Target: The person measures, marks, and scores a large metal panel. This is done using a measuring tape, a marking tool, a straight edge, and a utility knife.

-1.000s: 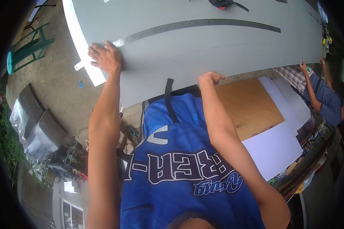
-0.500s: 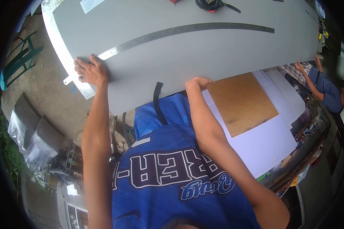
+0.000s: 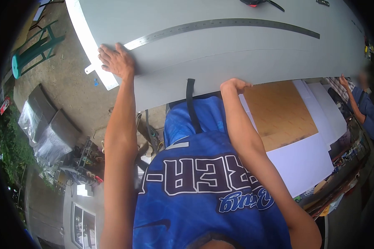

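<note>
A large grey sheet with a faint line across it spans the upper view. My left hand lies on its left part with fingers spread, beside the near end of a long steel ruler. My right hand is curled at the sheet's front edge, thumb side along the rim; its fingers are partly hidden. Between my arms a black strap hangs from my waist, its end over the sheet. At the top lie a black and red tool, cut off by the frame, and a small dark object.
Under the sheet's right side are a brown board and white sheets. Another person's hand is at the far right edge. A green stool and plastic-wrapped panels stand at left. A white strip borders the sheet.
The view has shifted, so most things appear further right and slightly higher. My hands keep their places on the sheet. Of the other person's two hands seen before, only one shows now.
</note>
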### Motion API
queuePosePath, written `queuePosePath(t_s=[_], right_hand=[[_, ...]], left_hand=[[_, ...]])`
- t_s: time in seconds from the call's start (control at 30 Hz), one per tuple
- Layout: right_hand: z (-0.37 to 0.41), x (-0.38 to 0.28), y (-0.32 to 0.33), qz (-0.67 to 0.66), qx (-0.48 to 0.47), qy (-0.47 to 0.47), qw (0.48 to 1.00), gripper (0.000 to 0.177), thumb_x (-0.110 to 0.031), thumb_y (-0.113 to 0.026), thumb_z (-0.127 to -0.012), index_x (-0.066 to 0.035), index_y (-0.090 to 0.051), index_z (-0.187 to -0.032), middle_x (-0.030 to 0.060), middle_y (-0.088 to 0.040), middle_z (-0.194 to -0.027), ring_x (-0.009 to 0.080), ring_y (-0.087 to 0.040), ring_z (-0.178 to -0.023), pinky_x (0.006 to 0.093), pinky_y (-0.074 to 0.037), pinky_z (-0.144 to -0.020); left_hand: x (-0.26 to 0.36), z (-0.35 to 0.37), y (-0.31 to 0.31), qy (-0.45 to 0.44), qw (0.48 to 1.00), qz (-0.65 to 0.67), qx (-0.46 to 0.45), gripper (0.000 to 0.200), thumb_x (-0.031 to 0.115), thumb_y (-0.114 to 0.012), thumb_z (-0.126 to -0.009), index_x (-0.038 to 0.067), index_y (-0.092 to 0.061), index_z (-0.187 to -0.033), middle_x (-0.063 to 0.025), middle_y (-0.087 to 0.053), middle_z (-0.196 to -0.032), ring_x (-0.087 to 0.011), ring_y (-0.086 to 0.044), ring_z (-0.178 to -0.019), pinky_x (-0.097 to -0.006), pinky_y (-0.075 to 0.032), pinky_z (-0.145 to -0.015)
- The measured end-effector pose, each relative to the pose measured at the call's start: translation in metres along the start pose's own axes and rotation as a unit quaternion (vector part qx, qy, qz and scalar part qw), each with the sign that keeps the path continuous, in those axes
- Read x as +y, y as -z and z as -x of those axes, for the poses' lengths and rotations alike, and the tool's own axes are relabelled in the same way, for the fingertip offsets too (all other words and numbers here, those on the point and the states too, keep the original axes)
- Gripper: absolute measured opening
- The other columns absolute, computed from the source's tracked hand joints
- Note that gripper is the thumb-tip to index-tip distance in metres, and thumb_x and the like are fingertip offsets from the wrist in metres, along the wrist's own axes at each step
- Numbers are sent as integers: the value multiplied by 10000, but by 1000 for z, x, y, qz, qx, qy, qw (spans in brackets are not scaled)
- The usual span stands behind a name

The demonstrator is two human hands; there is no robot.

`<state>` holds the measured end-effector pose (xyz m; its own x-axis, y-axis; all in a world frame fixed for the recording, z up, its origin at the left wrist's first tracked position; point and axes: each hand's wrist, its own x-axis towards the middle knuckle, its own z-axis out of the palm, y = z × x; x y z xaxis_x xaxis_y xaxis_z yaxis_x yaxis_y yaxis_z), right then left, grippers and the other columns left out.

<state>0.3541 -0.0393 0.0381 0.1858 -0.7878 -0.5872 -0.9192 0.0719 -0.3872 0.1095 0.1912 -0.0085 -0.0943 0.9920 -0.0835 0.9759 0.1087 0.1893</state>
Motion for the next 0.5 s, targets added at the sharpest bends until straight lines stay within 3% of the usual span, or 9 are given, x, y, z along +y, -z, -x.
queuePosePath(t_s=[0.07,0.23,0.33,0.5], right_hand=[[6,2,-1,-4,8,29,1000,848,-621,-172,-984,75,-546,-1292,199,-571,-1330,362,-577,-1187,456,-498,-1015],[-25,8,3,-6,-30,-7,1000,835,-636,-206,-980,37,-475,-1395,142,-478,-1464,317,-497,-1298,371,-403,-1110],[-19,11,1,14,3,16,1000,861,-640,-195,-969,77,-560,-1276,213,-566,-1338,373,-577,-1191,464,-505,-1000],[1,7,4,-2,9,8,1000,808,-610,-163,-984,16,-574,-1290,163,-586,-1316,340,-590,-1162,448,-522,-982]], left_hand=[[0,0,-2,0,1000,-1,-3,732,552,-280,-1001,80,-195,-1554,-128,-198,-1615,-289,-133,-1503,-548,-108,-1185],[5,6,6,5,1000,-15,-17,714,535,-255,-1012,74,-187,-1553,-142,-189,-1615,-277,-122,-1508,-561,-120,-1177],[6,4,10,2,1000,-16,-24,721,519,-280,-1003,61,-177,-1550,-154,-178,-1614,-291,-109,-1509,-578,-92,-1182],[6,3,12,-1,1000,-8,-19,694,459,-322,-994,30,-203,-1526,-186,-197,-1590,-319,-112,-1500,-592,-80,-1179]])
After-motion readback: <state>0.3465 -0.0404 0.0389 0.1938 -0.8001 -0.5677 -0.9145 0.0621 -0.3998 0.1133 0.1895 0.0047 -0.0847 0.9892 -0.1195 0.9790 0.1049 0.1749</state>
